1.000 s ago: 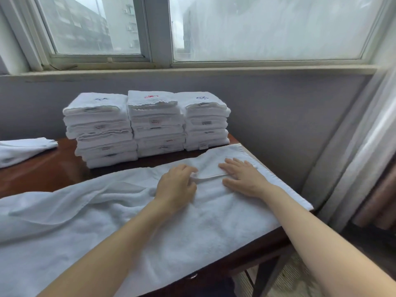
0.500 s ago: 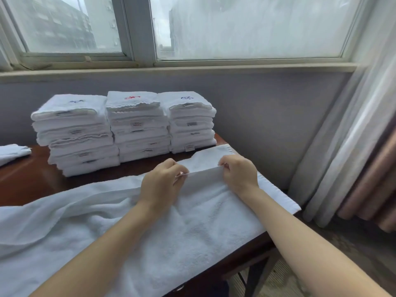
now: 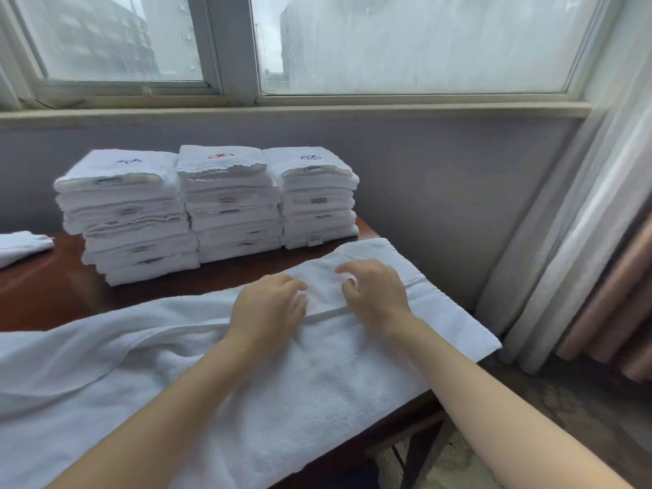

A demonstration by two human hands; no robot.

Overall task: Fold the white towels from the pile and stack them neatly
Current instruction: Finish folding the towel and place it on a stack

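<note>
Towel first: the white towel (image 3: 317,382) is lying spread out along the front of the bench (image 3: 46,291), running from the left edge of view to the right-hand end, with its near side draping over the front. Close to that right end a short flap (image 3: 326,298) is lying folded over, its straight edge showing between the two hands.

Both bare forearms are reaching in from the bottom. The left hand (image 3: 270,305) is sitting knuckles-up on the towel with its fingers curled down at the flap, and it's too blurry for me to say whether it's pinching anything. The right hand (image 3: 375,292) is poised just beside it with loosely curled fingers, not gripping anything I can see.

Behind the towel, three stacks of folded white towels are standing side by side, touching. The left stack (image 3: 130,220) is showing a dark embroidered mark on top, the middle stack (image 3: 233,206) a red one, and the right stack (image 3: 317,199) a blue-purple one. Little tags are poking out of the folds, but the writing is too small to read.

Off at the far left, another white towel (image 3: 21,245) is lying on the bench, well apart. A window (image 3: 405,44) is running along the wall behind, and a curtain (image 3: 582,224) is hanging at the right.
</note>
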